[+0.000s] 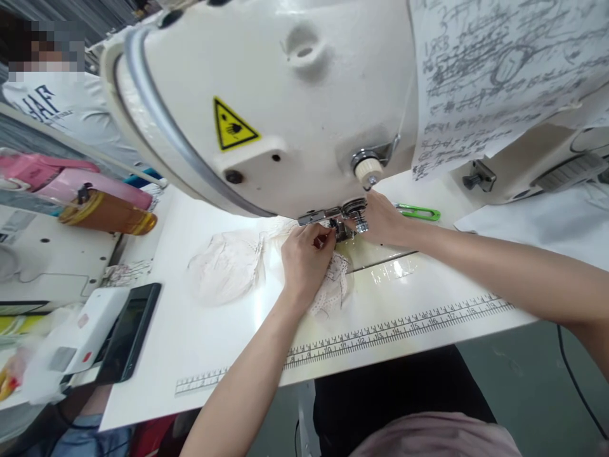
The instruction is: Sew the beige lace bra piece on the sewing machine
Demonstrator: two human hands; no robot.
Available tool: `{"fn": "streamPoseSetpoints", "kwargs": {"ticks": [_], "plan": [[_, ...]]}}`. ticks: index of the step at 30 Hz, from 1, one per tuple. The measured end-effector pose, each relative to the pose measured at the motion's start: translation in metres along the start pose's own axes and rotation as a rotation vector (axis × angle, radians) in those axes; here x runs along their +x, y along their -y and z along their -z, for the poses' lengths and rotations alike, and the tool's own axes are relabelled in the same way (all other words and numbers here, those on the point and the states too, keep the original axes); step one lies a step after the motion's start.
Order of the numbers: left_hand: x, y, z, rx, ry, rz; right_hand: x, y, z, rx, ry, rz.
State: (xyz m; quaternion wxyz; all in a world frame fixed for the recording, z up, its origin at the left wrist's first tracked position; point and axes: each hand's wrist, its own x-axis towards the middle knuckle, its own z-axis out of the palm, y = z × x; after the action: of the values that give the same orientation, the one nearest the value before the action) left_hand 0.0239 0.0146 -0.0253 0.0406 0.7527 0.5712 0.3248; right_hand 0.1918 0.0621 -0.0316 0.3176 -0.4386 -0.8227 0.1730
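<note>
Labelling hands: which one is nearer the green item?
The right hand, beside the green item; the left hand is farther off, by the lacy fabric.

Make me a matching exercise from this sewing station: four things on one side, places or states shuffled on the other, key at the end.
Things
1. Left hand
2. Ruler strip
3. Green tool
4. Warning sticker

Places and states
A. Along the near edge of the table
B. Yellow triangle on the sewing machine
C. Fingers bent, next to the lace cloth
D. On the tabletop, beyond the right forearm

Pairs: 1-C, 2-A, 3-D, 4-B
</note>
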Motion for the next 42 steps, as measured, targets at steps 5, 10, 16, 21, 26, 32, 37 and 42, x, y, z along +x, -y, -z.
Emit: {"fn": "streamPoseSetpoints", "kwargs": {"ticks": [5,10,16,21,26,32,37,42], "plan": [[0.0002,0.0012,-0.0002,0.002,0.002,0.021,0.0005,-0.0038,-0.0052,-0.053,-0.042,0.021],[0.0006,0.0018,-0.0011,0.004,-0.018,0.015,0.0004,-0.0071,-0.0079,-0.066,-0.080,0.065],[0.0012,0.0019,-0.0022,0.005,-0.020,0.016,-0.0009,-0.0059,-0.0053,-0.069,-0.059,0.042],[0.0010,0.0011,-0.0021,-0.017,-0.002,0.003,-0.0008,-0.0056,-0.0052,-0.061,-0.043,0.034],[0.0016,0.0007,-0.0020,-0.036,0.007,0.039,0.0000,-0.0061,-0.0052,-0.070,-0.056,0.036],[0.0028,-0.0003,-0.0004,-0.091,0.044,0.107,0.0001,-0.0048,-0.0048,-0.041,-0.056,0.036],[0.0034,-0.0006,-0.0001,-0.111,0.052,0.124,-0.0005,-0.0058,-0.0047,0.013,-0.067,0.041],[0.0044,-0.0012,0.0006,-0.147,0.074,0.158,-0.0003,-0.0072,-0.0055,0.052,-0.078,0.062]]}}
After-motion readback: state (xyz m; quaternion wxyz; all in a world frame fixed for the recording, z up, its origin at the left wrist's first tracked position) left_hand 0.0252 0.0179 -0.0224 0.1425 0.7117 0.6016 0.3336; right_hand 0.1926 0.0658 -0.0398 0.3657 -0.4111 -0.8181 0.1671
